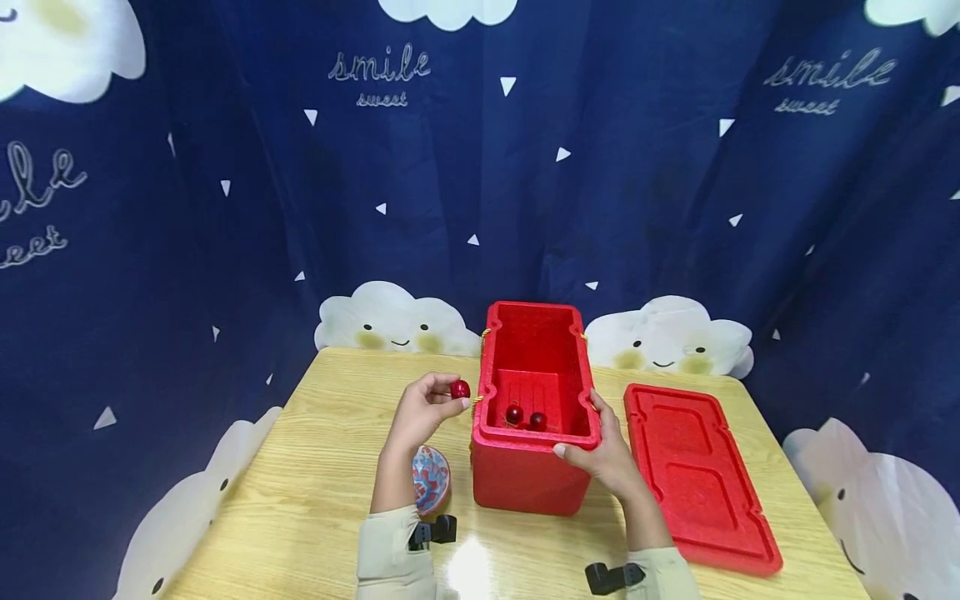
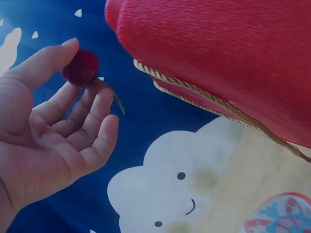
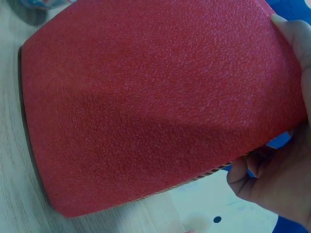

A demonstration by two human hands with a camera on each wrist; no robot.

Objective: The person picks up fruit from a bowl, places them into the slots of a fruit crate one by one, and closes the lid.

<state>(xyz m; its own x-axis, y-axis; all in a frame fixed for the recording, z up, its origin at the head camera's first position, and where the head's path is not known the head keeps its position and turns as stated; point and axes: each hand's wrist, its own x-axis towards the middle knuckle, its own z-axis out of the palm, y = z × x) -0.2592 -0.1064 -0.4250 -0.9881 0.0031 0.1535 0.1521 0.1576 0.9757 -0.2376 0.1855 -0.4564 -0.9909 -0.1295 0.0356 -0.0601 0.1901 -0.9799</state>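
Between thumb and fingers my left hand point(image 1: 422, 410) pinches a dark red cherry point(image 2: 81, 67), its green stem hanging down in the left wrist view. That hand is just left of an uncovered red foam box point(image 1: 531, 475), level with its rim. My right hand point(image 1: 611, 454) grips the box at its near right corner, thumb over the front rim and fingers along the side. Inside, on the floor near the front, lie two more cherries point(image 1: 514, 414). A yellow twisted cord point(image 2: 204, 97) runs along the box's side.
To the right, a red lid point(image 1: 697, 479) lies flat on the wooden table point(image 1: 300, 483). A patterned red and blue bowl point(image 1: 431, 481) stands left of the box, partly hidden by my left forearm. Behind the table hangs a dark blue curtain point(image 1: 525, 183) with clouds.
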